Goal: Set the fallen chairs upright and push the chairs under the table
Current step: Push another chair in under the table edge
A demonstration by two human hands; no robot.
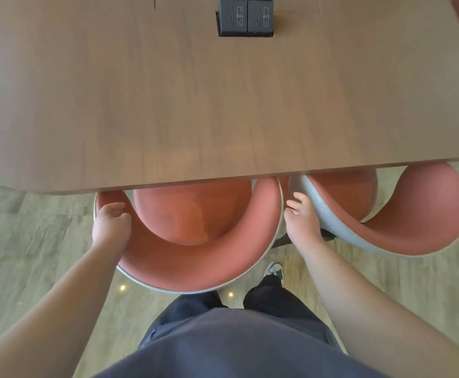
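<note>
Chair with a red padded shell stands upright before the person, its seat partly under the wooden table, and a second chair stands just beside it on the right. Left hand grips the curved left rim, fingers curled over it. Right hand has loose, straight fingers in the gap between both chairs, touching the shells. The shell looks stiff under soft fabric and probably rather heavy, so both rims seem the best hold.

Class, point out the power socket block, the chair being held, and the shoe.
Power socket block (246,17): head view, middle of its black face.
Chair being held (193,216): head view, orange seat.
Shoe (275,269): head view, grey toe.
</note>
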